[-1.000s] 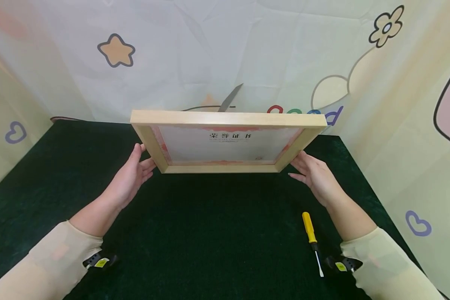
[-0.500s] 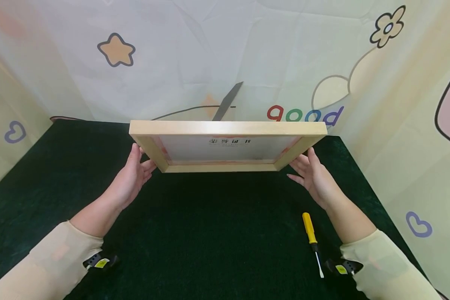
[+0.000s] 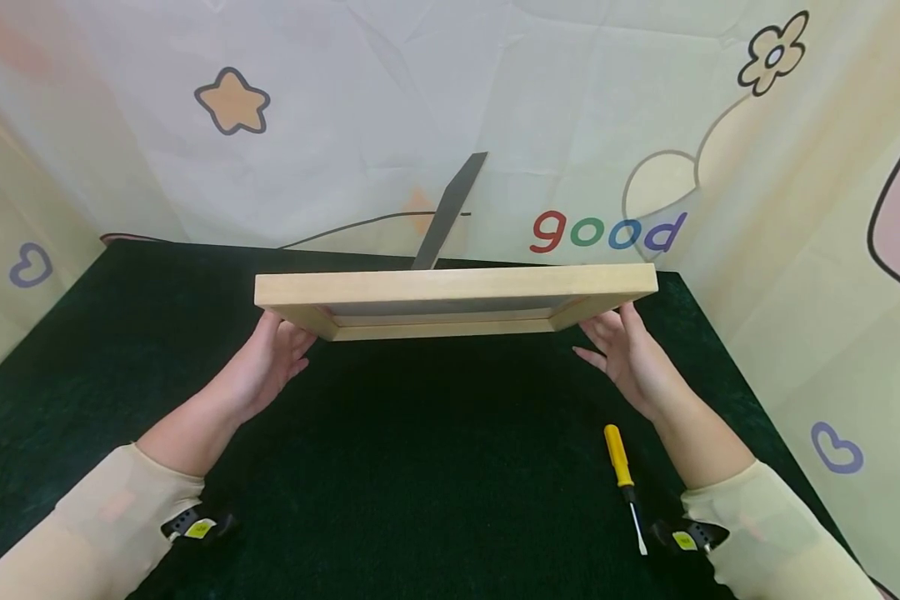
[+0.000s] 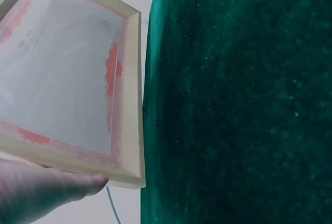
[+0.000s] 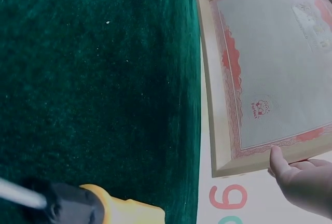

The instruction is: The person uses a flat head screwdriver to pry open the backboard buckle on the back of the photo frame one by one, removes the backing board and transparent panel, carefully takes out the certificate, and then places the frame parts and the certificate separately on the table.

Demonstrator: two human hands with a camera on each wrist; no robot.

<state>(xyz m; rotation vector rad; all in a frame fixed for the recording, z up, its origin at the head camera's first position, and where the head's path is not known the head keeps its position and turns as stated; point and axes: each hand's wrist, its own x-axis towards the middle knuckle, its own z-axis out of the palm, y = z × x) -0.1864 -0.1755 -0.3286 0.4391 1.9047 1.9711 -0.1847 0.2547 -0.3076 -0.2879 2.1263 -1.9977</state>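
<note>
Both hands hold a pale wooden picture frame (image 3: 450, 285) above the dark green cloth, one at each side. It is tipped so its front faces down and toward me. A certificate (image 4: 57, 73) with a red-pink border shows inside it in the wrist views. From its back a grey stand leg (image 3: 450, 204) sticks up, leaning right. My left hand (image 3: 270, 371) grips the left side rail, thumb along the edge. On the right side rail my right hand (image 3: 633, 362) grips, its thumb over the front in the right wrist view; some fingertips are hidden behind the frame.
A yellow-handled screwdriver (image 3: 619, 458) lies on the green cloth (image 3: 435, 467) near my right forearm. Behind the table hangs a pale printed curtain (image 3: 360, 108) with a star, a flower and the word "good". Similar curtain closes in both sides.
The frame's top edge has dropped and its face has tilted further down, hiding the certificate's lettering in the head view. More of the grey stand leg shows. The screwdriver has stayed put.
</note>
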